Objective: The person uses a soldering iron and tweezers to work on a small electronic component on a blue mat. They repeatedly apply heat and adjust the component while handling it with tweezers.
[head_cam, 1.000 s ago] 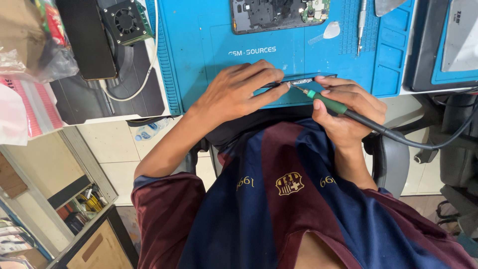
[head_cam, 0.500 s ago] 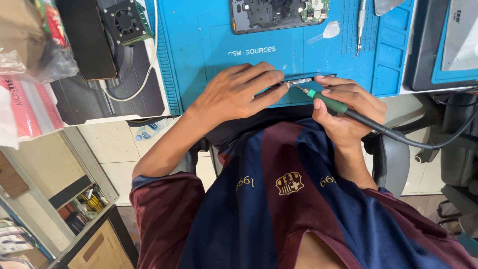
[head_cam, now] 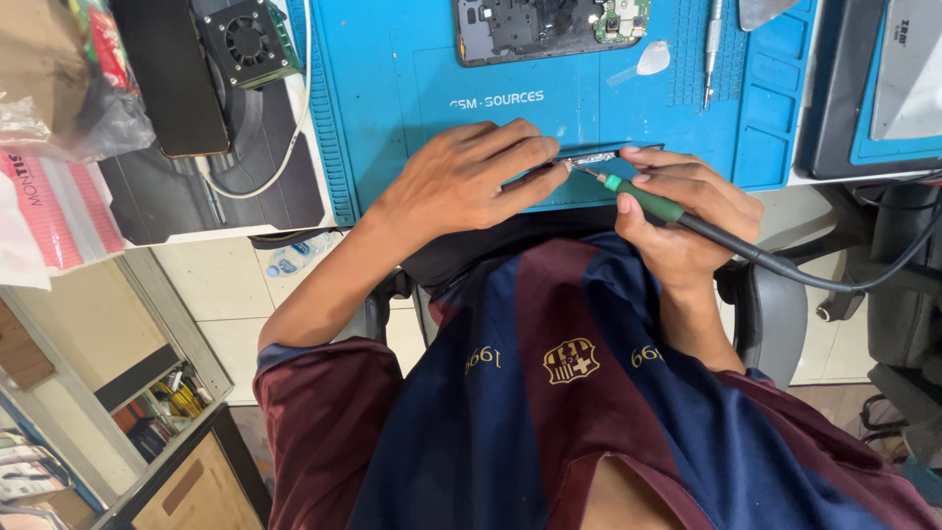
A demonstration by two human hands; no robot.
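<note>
My left hand point(head_cam: 471, 177) rests on the near edge of the blue work mat point(head_cam: 392, 88), its fingertips pinching a small, thin metal part point(head_cam: 589, 159). My right hand point(head_cam: 687, 211) grips a soldering iron point(head_cam: 643, 198) with a green collar and black cable, and the tip touches that small part. An opened phone point(head_cam: 549, 27) with its inner boards showing lies at the mat's far edge, away from both hands.
A screwdriver point(head_cam: 713, 49) and a clear pick point(head_cam: 653, 59) lie on the mat's right side. A black box with a fan point(head_cam: 245, 39) and a dark slab point(head_cam: 172, 79) sit on the left. Another mat with a grey plate point(head_cam: 908, 69) is at right. A chair point(head_cam: 775, 314) is beneath me.
</note>
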